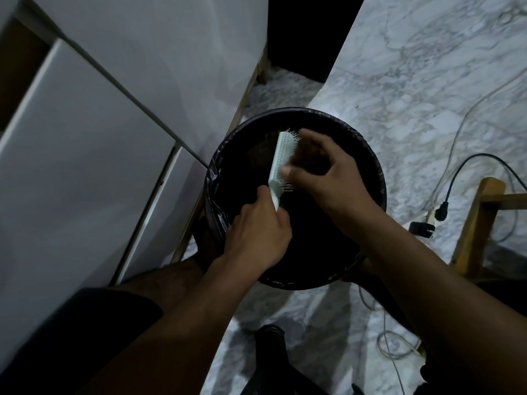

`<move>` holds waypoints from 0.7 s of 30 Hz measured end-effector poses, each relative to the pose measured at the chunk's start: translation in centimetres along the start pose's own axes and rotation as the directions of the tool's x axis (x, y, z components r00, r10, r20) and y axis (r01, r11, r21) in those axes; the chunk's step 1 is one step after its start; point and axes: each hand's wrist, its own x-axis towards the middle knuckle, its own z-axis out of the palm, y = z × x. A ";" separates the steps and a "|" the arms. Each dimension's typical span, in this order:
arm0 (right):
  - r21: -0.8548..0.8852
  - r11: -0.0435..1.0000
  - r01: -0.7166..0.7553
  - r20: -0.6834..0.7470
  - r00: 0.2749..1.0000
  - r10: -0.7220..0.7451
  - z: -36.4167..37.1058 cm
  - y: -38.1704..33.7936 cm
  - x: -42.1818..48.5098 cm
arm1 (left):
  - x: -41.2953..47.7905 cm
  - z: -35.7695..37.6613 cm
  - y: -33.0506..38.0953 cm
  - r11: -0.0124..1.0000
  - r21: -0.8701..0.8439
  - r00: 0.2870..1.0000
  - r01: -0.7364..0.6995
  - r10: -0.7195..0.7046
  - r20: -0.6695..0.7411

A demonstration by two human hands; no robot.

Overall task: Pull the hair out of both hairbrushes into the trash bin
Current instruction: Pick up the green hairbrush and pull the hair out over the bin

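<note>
The pale mint plastic hairbrush (281, 163) hung directly above the mouth of the round black trash bin (373, 155) lined with a dark plastic bag, so anything pulled free would likely drop straight in. Its long axis ran from the handle, nearest the person, up and away toward the bin's far rim, with the bristles facing the person's right. The left hand (258, 230) was closed around the handle at the near end, over the bin's near-left edge, holding the brush steady. The right hand (328, 173) was the one on the bristle side: its fingers were curled in against the bristles, the thumb tip pressed on the brush's edge, in a loose pinch on what looked like a dark clump of hair, though blur and dim light made the hair itself hard to confirm. Only one brush showed above the bin; the second was out of view.
</note>
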 end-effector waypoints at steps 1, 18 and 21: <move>-0.110 0.993 0.035 0.000 0.999 -0.035 0.0 0.2 0.0 | 0.0 0.0 0.0 1.000 0.011 1.000 -0.005 0.005 0.001; 0.303 0.945 -0.125 -0.050 0.988 0.147 -0.3 -0.2 0.5 | 0.2 -0.1 0.0 0.998 -0.054 0.999 -0.035 0.034 -0.026; 0.017 0.999 -0.032 -0.078 0.996 0.034 -0.1 0.2 0.1 | 0.1 0.1 -0.1 0.998 -0.045 0.999 -0.048 0.047 -0.028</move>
